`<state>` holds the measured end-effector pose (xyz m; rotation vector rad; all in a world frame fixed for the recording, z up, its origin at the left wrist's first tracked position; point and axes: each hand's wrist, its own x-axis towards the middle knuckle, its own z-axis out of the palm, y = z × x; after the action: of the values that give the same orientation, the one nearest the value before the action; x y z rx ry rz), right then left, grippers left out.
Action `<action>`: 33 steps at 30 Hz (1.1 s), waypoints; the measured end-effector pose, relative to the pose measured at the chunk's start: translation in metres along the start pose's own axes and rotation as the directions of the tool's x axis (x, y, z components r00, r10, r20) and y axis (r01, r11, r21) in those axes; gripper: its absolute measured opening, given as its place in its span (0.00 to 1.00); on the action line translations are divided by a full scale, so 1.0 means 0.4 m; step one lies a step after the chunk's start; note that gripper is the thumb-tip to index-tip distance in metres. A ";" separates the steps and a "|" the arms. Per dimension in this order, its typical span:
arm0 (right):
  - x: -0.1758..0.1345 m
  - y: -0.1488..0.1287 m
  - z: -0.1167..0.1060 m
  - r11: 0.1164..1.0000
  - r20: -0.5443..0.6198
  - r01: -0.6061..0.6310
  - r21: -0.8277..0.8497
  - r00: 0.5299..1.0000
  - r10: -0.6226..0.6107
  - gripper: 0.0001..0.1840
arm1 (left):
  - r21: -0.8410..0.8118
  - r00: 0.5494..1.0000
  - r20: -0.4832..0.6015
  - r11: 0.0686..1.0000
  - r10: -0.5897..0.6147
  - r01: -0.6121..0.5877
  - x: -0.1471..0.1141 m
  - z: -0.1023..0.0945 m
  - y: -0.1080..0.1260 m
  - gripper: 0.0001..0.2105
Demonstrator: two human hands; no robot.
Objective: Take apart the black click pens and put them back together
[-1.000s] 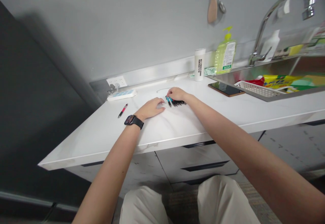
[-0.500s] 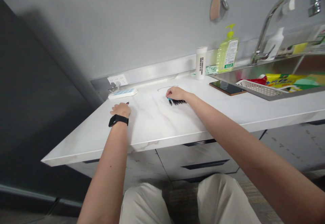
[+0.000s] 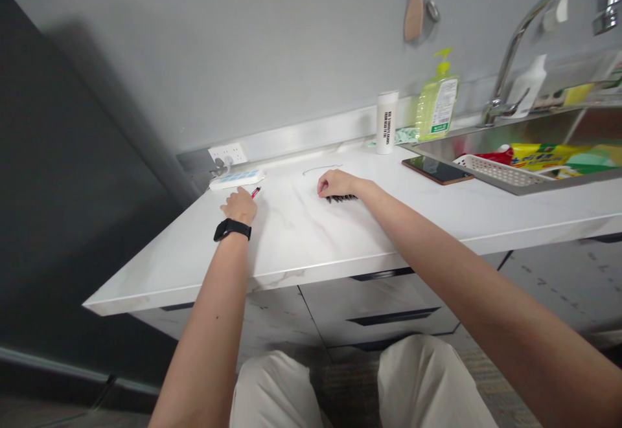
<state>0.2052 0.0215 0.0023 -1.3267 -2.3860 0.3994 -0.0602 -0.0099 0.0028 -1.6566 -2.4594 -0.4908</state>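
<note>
From where I stand, the left grip [image 3: 240, 205] is closed on a red pen [image 3: 255, 192], whose end juts out on the thumb side; a white power strip [image 3: 236, 180] lies just beyond it on the bench [image 3: 286, 237]. The right grip [image 3: 336, 184] has its fingertips curled in at the left end of a row of dark pens [image 3: 343, 198], the row partly under the palm; whether it pinches one of them I can't tell.

Beyond the right grip and to its right stands a white lettered canister [image 3: 387, 123], upright and opaque, its contents hidden. Next along is a clear pump bottle [image 3: 437, 105] of yellow-green liquid. A dark-screened tablet or phone [image 3: 436, 169] lies nearer, to the right of that grip.

Farther right is the steel sink [image 3: 516, 190], with a white perforated basket [image 3: 508, 174] in its near left part. Behind the basket's rim are a red packet [image 3: 496, 156] and a yellow packet [image 3: 539, 154]; something green [image 3: 590, 160] lies to their right. A white bottle [image 3: 529, 88] stands behind the sink.
</note>
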 end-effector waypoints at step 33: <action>0.011 -0.083 -0.006 0.618 -0.169 0.087 0.782 0.983 0.076 0.10 | -0.454 0.657 -0.149 0.539 0.739 -0.710 -0.059 -0.003 0.129 0.12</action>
<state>0.1794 0.0085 0.0192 -0.8627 -1.6794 1.1189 -0.0038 -0.0135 0.0069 -2.6976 -1.4461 -0.9549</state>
